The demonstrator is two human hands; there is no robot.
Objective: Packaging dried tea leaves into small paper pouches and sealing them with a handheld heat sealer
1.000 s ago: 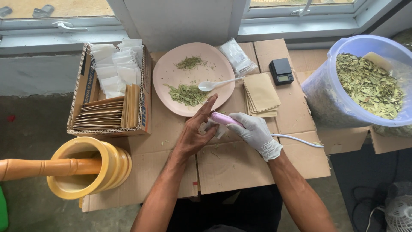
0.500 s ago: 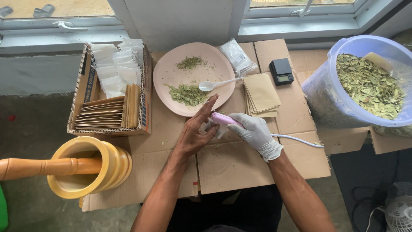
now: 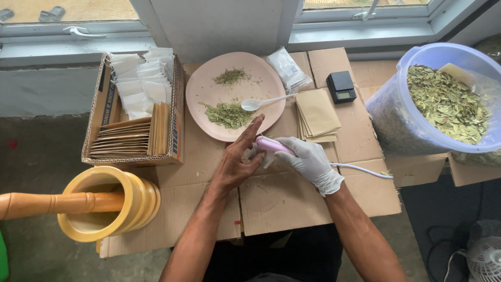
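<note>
My bare left hand [image 3: 237, 159] rests flat on the cardboard sheet [image 3: 292, 196], fingers stretched toward a small white sachet [image 3: 254, 153] that it presses down. My right hand [image 3: 309, 159], in a white glove, grips a pink corded hand tool [image 3: 272, 144] and holds its tip against the sachet. The tool's white cord [image 3: 360, 169] trails off to the right. Just beyond the hands sits a pink plate [image 3: 201, 96] with two small heaps of dried green leaves and a white spoon [image 3: 261, 102].
A cardboard box [image 3: 107, 104] of brown and white sachets stands at left. A yellow mortar [image 3: 107, 203] with a wooden pestle [image 3: 47, 202] sits lower left. Brown envelopes [image 3: 318, 115], a black pocket scale [image 3: 342, 86], a clear packet [image 3: 288, 68] and a big tub of dried leaves [image 3: 443, 104] lie right.
</note>
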